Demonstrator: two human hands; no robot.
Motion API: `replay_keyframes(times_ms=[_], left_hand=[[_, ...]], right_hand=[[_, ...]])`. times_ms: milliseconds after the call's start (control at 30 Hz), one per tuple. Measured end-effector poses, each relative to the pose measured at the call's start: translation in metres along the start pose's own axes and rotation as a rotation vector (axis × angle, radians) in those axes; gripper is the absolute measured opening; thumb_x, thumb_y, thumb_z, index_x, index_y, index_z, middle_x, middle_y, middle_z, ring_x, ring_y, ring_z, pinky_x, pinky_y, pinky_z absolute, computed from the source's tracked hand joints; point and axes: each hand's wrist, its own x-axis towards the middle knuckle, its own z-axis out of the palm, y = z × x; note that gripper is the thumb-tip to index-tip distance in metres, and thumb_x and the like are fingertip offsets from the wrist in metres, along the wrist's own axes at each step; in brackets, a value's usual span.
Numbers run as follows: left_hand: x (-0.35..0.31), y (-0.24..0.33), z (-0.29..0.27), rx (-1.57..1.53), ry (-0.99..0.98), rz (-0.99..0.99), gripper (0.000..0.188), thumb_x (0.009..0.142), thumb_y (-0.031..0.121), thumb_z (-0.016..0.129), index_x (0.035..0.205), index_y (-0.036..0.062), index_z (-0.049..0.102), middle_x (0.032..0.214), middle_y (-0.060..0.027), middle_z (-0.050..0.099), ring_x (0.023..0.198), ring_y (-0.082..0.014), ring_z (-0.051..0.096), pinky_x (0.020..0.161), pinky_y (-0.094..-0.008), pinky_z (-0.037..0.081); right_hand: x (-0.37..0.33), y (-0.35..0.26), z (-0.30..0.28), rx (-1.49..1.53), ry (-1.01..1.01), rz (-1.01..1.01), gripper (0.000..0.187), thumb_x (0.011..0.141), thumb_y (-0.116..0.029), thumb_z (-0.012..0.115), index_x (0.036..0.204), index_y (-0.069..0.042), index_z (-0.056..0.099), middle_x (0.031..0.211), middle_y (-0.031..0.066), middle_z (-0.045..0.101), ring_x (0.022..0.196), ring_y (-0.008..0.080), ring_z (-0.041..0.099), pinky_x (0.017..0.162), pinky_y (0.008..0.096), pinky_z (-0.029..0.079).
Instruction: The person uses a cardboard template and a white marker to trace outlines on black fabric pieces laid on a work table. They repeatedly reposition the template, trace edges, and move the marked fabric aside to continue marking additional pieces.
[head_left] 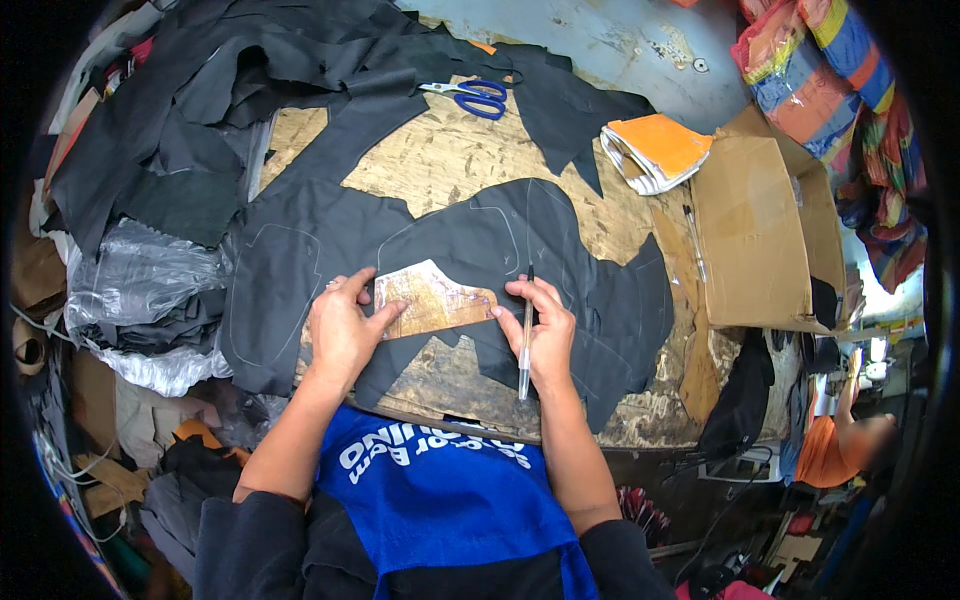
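A black leather piece (pixel 460 240) with pale outlines drawn on it lies across the wooden table. On its near edge is a flat brown cardboard template (pixel 430 300), curved along its far side. My left hand (pixel 345 320) grips the template's left end, thumb on top and fingertips at its edge. My right hand (pixel 545 330) holds a clear-barrelled pen (pixel 526 345) between thumb and fingers, its dark end pointing away from me. The right thumb also touches the template's right end. Blue-handled scissors (pixel 478 97) rest at the far side, partly over dark leather.
Heaped black leather (pixel 240 90) covers the far left, above a clear plastic bag (pixel 150 275). A folded orange-and-white cloth (pixel 660 150) lies beside an open cardboard box (pixel 755 235) on the right. Bare wood of the table (pixel 460 150) shows between leather pieces. Another person (pixel 835 455) is farther right.
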Motion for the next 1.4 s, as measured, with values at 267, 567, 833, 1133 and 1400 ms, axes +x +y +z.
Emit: replay_keyframes(times_ms=[267, 567, 833, 1133, 1400], left_hand=[[-0.045, 0.023, 0.023, -0.089, 0.045, 0.554, 0.049, 0.077, 0.024, 0.071, 0.119, 0.0022, 0.057, 0.123, -0.0202, 0.05, 0.116, -0.0396, 0.046, 0.096, -0.0517, 0.036], [-0.062, 0.027, 0.056, 0.277, -0.372, 0.554, 0.086, 0.078, 0.059, 0.06, 0.137, 0.0001, 0.038, 0.148, -0.0263, 0.02, 0.137, -0.0479, 0.011, 0.103, -0.0691, 0.008], [-0.066, 0.019, 0.065, 0.065, -0.398, 0.526, 0.077, 0.08, 0.045, 0.06, 0.138, 0.0004, 0.036, 0.141, -0.0243, 0.034, 0.134, -0.0431, 0.022, 0.103, -0.069, 0.01], [-0.064, 0.017, 0.065, 0.056, -0.402, 0.63, 0.066, 0.082, 0.042, 0.057, 0.132, 0.0012, 0.044, 0.133, -0.0243, 0.043, 0.128, -0.0419, 0.034, 0.103, -0.0618, 0.018], [-0.058, 0.024, 0.055, 0.065, -0.568, 0.489, 0.068, 0.083, 0.043, 0.054, 0.137, 0.0045, 0.039, 0.142, -0.0231, 0.034, 0.134, -0.0433, 0.023, 0.103, -0.07, 0.001]], right_hand=[[0.002, 0.009, -0.003, 0.543, 0.157, 0.316, 0.021, 0.093, -0.008, 0.055, 0.11, 0.003, 0.061, 0.095, 0.01, 0.068, 0.093, 0.0126, 0.061, 0.087, 0.0249, 0.045], [0.007, -0.026, -0.001, 0.605, 0.039, 0.206, 0.012, 0.087, 0.0, 0.062, 0.098, 0.004, 0.065, 0.094, 0.0079, 0.062, 0.079, 0.0097, 0.06, 0.069, 0.0216, 0.05], [0.014, -0.074, 0.046, 0.448, -0.523, 0.115, 0.013, 0.081, -0.008, 0.067, 0.087, 0.004, 0.066, 0.081, 0.011, 0.069, 0.072, 0.0166, 0.065, 0.064, 0.0291, 0.051], [0.028, -0.081, 0.064, 0.224, -0.66, -0.086, 0.017, 0.079, -0.009, 0.067, 0.07, 0.005, 0.065, 0.081, 0.0151, 0.067, 0.073, 0.0309, 0.066, 0.065, 0.0357, 0.051], [0.041, -0.077, 0.096, 0.249, -0.34, -0.07, 0.007, 0.081, -0.005, 0.064, 0.08, 0.002, 0.061, 0.077, 0.0146, 0.063, 0.07, 0.0317, 0.063, 0.064, 0.0375, 0.05]])
